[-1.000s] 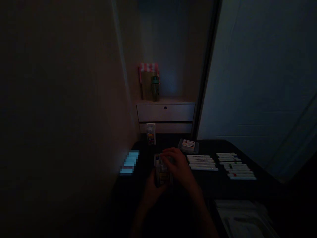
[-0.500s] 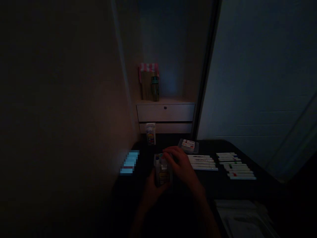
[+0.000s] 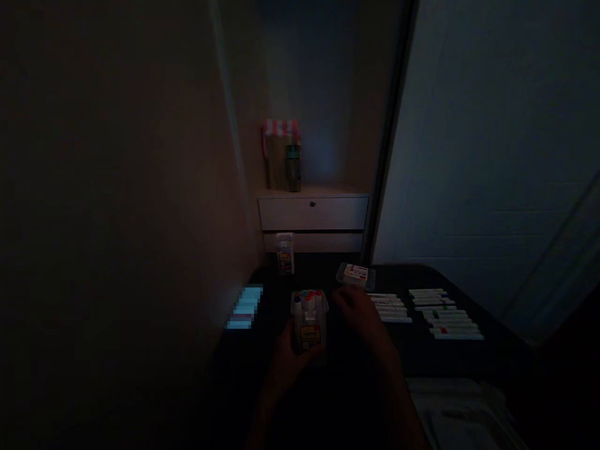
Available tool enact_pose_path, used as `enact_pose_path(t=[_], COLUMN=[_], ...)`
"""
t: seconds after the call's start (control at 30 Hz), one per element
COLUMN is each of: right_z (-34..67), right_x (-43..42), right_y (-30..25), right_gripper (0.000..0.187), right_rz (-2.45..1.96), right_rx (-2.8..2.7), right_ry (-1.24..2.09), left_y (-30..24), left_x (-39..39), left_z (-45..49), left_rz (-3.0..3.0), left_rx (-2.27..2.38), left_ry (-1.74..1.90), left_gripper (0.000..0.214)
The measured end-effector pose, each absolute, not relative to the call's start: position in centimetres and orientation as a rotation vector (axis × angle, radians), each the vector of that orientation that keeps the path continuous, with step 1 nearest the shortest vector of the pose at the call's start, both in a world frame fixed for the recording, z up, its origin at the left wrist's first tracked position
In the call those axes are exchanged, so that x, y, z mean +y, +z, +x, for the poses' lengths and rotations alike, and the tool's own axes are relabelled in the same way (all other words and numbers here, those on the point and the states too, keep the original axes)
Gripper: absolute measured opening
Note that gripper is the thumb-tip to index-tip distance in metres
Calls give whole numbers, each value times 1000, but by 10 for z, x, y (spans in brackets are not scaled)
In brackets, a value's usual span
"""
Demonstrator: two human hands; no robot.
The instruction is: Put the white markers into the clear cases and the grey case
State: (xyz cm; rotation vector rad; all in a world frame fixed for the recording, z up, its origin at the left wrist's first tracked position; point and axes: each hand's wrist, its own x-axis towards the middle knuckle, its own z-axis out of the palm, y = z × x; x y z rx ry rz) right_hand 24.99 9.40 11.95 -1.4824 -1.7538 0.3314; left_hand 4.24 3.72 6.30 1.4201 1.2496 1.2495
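Note:
The scene is very dark. My left hand (image 3: 287, 357) is wrapped round the lower part of a clear upright marker box (image 3: 308, 320) on a black table (image 3: 412, 353); coloured marker caps show at its top. My right hand (image 3: 360, 317) hovers just right of the box, over the near end of a row of white markers (image 3: 391, 307). Its fingers look loosely curled, and nothing shows in them. A second row of white markers (image 3: 445, 312) lies further right.
A flat clear lid or case (image 3: 355, 274) lies behind the right hand. A small packet (image 3: 284, 252) stands at the table's back. Behind it is a drawer unit (image 3: 313, 214) with a bottle (image 3: 293, 167) on top. Pale sheets (image 3: 462, 412) lie front right. A wall runs along the left.
My right hand has come off the top of the marker box and moved right toward the rows of markers. The box's coloured caps are now uncovered. The left hand stays on the box.

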Motion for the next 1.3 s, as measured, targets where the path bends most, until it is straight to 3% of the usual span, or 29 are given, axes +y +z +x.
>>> enact_pose_path(t=[0.2,0.33,0.57,0.73,1.0,1.1,1.3], right_z=[275,288,293,289,265,262,286], right_x=[104,106,105,105,87,88,97], right_y=[103,99,94,92,116,120,106], right_gripper=[34,33,30,27,38,36,23], right_rz=[-1671,-1724,-1730,-1703,-1240,-1197,-1536], right_rx=[-1844,-1864,-1877,-1882,-1962,-1941,-1916], right_ry=[414,510,614,652,881,820,569], left_y=[65,68,60,63,69,68,65], left_x=[36,35,39,38,35,35,37], left_z=[43,43,40,41,42,42,42], left_rz=[1385,1428,1442,1425,1462,1462,1439], left_rx=[1279,1234,1266,1247,1213,1215,1240], left_ry=[1275,1255,1240,1241,1244,1244,1243], left_gripper=[81,70,81,75,66,68,72])
